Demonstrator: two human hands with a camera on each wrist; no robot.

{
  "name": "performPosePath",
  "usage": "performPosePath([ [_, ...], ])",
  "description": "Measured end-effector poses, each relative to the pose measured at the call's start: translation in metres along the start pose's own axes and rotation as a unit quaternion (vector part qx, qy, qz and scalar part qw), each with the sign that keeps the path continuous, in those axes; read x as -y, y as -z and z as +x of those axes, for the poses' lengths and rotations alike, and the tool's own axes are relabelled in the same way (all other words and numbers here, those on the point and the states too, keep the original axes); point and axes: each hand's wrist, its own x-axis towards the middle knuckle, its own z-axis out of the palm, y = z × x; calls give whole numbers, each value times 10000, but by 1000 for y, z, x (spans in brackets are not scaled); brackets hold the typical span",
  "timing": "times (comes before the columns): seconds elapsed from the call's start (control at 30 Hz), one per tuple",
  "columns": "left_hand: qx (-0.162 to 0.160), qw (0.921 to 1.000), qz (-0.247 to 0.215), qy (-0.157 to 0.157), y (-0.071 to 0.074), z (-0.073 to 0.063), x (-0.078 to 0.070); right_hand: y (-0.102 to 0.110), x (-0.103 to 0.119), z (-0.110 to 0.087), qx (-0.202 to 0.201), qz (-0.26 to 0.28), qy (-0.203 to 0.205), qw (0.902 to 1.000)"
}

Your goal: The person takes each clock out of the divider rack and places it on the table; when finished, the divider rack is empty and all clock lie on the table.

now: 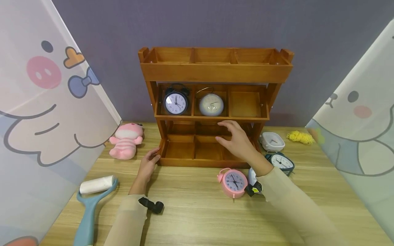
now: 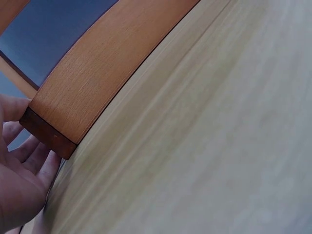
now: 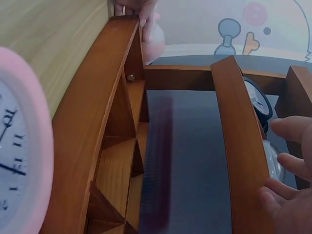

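A three-tier wooden shelf [image 1: 215,72] stands against the dark wall. My left hand [image 1: 148,167] grips the left end of its lowest tier; in the left wrist view the thumb and fingers lie on either side of the wooden corner [image 2: 48,134]. My right hand [image 1: 237,140] holds nothing, fingers apart and slightly bent, near the front edge of the middle tier. On that tier a black alarm clock [image 1: 175,103] sits in the left compartment and a pale round clock [image 1: 211,105] in the middle one. A pink alarm clock [image 1: 234,183] lies on the table, below the right forearm.
Right of the shelf lie a white square clock [image 1: 272,141], a dark green clock [image 1: 281,161] and yellow string [image 1: 300,137]. Another clock is partly hidden under the right wrist. At left are a pink plush toy [image 1: 125,141] and a blue-handled lint roller [image 1: 89,212].
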Motion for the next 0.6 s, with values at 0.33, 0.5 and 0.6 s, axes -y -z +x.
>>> performPosePath([
  [0.33, 42, 10000, -9, 27, 0, 2, 0, -11, 10, 24, -282, 201, -92, 9994],
  [0.5, 26, 10000, 18, 59, 0, 1, 0, -13, 18, 35, -472, 48, -28, 9989],
  [0.6, 3, 10000, 55, 30, 0, 1, 1, -14, 22, 43, -496, -80, -85, 9987],
])
